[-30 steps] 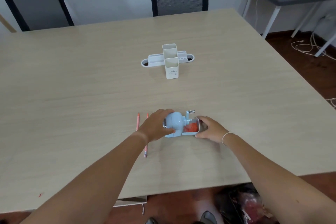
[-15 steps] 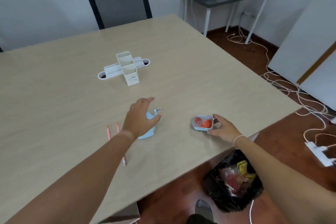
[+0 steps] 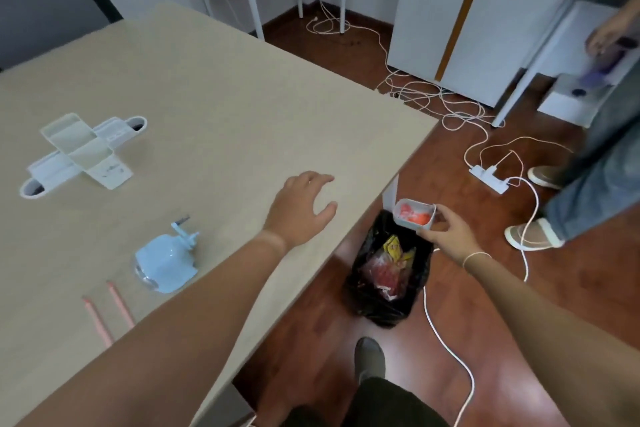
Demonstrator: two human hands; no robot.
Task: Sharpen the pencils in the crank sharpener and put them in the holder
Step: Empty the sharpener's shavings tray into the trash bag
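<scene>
Right hand (image 3: pixel 446 232) gripped a small clear plastic shavings tray (image 3: pixel 414 213), orange curls inside, off the desk (image 3: pixel 242 107) edge above a crinkled black bin bag (image 3: pixel 388 274). Left hand (image 3: pixel 301 208) hovered, fingers spread, empty. Behind its wrist: one glossy pale-blue sharpener (image 3: pixel 166 262), two pink pencils (image 3: pixel 104 314), ends hidden by the forearm. White cross-shaped holder (image 3: pixel 83 152) farther left.

On the counter (image 3: pixel 214 87) the holder (image 3: pixel 81 152) sits behind the sharpener (image 3: pixel 164 262), two pencils (image 3: pixel 104 312) lie to its left, and a rubbish bag (image 3: pixel 388 274) stands on the floor (image 3: pixel 485 288) off the counter's right edge.
</scene>
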